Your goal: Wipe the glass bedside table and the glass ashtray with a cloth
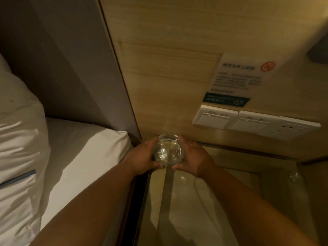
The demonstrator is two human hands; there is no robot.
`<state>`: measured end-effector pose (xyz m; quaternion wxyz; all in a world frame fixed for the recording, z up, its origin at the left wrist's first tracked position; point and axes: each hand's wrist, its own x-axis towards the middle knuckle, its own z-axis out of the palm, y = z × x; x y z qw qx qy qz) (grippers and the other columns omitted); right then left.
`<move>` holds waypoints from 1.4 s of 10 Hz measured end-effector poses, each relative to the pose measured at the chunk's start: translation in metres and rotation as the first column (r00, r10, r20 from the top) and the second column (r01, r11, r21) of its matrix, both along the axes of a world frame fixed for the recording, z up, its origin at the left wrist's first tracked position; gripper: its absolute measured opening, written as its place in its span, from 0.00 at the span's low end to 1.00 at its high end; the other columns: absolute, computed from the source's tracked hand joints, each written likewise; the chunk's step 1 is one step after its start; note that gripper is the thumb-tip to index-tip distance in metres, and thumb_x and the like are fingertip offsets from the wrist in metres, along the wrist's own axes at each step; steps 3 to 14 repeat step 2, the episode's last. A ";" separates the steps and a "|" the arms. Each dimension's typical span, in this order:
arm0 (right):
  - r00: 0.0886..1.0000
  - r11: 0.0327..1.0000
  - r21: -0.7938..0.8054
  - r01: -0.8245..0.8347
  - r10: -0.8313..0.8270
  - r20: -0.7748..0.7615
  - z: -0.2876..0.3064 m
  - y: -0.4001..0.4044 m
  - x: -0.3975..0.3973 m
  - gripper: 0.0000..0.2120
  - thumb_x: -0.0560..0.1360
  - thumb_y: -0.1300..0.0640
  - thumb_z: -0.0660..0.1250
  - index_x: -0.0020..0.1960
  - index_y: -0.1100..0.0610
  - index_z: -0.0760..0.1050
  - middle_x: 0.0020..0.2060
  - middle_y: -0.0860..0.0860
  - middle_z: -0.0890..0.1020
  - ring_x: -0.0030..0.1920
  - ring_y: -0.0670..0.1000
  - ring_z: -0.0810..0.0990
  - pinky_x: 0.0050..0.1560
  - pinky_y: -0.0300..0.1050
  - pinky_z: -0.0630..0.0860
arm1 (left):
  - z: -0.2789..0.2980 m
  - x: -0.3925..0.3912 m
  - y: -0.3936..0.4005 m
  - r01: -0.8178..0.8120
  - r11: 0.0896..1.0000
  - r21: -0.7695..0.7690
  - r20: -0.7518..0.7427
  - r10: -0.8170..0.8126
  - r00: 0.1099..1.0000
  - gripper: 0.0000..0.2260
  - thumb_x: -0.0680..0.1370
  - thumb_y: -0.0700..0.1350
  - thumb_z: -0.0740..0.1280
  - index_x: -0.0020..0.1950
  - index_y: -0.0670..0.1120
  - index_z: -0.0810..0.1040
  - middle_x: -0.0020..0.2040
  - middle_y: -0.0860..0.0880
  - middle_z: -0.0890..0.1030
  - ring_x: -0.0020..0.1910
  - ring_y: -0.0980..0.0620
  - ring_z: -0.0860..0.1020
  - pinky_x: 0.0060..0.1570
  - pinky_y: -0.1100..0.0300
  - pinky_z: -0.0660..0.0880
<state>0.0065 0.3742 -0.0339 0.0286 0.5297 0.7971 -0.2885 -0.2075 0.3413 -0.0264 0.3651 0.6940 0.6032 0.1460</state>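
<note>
A round clear glass ashtray [168, 150] sits at the far left corner of the glass bedside table [221, 189], close to the wall. My left hand [142, 157] cups its left side and my right hand [194, 158] cups its right side, thumbs at the near rim. Whether the ashtray rests on the glass or is lifted slightly I cannot tell. No cloth is in view.
A bed with white sheet [78, 157] and pillow [19, 135] lies left of the table, a dark gap between them. On the wooden wall behind are a switch and socket panel [253, 121] and a notice sign [239, 80]. A grey headboard [71, 68] rises at the left.
</note>
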 end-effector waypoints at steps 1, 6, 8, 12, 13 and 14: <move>0.999 1.000 -0.003 -0.007 0.007 0.050 0.010 0.001 0.002 0.59 0.62 0.37 0.75 0.78 0.51 0.41 0.76 0.54 0.58 0.75 0.54 0.58 0.74 0.51 0.55 | 0.002 0.001 0.000 -0.016 0.998 -0.062 -0.111 0.009 0.994 0.53 0.61 0.54 0.80 0.77 0.51 0.51 0.73 0.48 0.65 0.71 0.48 0.66 0.66 0.53 0.68; 0.995 0.998 -0.030 0.046 -0.043 0.092 0.028 -0.009 0.010 0.57 0.64 0.36 0.74 0.78 0.51 0.42 0.77 0.54 0.57 0.75 0.56 0.56 0.74 0.52 0.57 | 0.017 0.005 -0.014 -0.038 0.996 -0.079 -0.262 0.016 0.965 0.55 0.65 0.58 0.77 0.78 0.49 0.42 0.78 0.46 0.54 0.76 0.47 0.56 0.72 0.52 0.60; 0.995 0.998 -0.030 0.046 -0.043 0.092 0.028 -0.009 0.010 0.57 0.64 0.36 0.74 0.78 0.51 0.42 0.77 0.54 0.57 0.75 0.56 0.56 0.74 0.52 0.57 | 0.017 0.005 -0.014 -0.038 0.996 -0.079 -0.262 0.016 0.965 0.55 0.65 0.58 0.77 0.78 0.49 0.42 0.78 0.46 0.54 0.76 0.47 0.56 0.72 0.52 0.60; 0.995 0.998 -0.030 0.046 -0.043 0.092 0.028 -0.009 0.010 0.57 0.64 0.36 0.74 0.78 0.51 0.42 0.77 0.54 0.57 0.75 0.56 0.56 0.74 0.52 0.57 | 0.017 0.005 -0.014 -0.038 0.996 -0.079 -0.262 0.016 0.965 0.55 0.65 0.58 0.77 0.78 0.49 0.42 0.78 0.46 0.54 0.76 0.47 0.56 0.72 0.52 0.60; 0.995 0.998 -0.030 0.046 -0.043 0.092 0.028 -0.009 0.010 0.57 0.64 0.36 0.74 0.78 0.51 0.42 0.77 0.54 0.57 0.75 0.56 0.56 0.74 0.52 0.57 | 0.017 0.005 -0.014 -0.038 0.996 -0.079 -0.262 0.016 0.965 0.55 0.65 0.58 0.77 0.78 0.49 0.42 0.78 0.46 0.54 0.76 0.47 0.56 0.72 0.52 0.60; 0.995 0.998 -0.030 0.046 -0.043 0.092 0.028 -0.009 0.010 0.57 0.64 0.36 0.74 0.78 0.51 0.42 0.77 0.54 0.57 0.75 0.56 0.56 0.74 0.52 0.57 | 0.017 0.005 -0.014 -0.038 0.996 -0.079 -0.262 0.016 0.965 0.55 0.65 0.58 0.77 0.78 0.49 0.42 0.78 0.46 0.54 0.76 0.47 0.56 0.72 0.52 0.60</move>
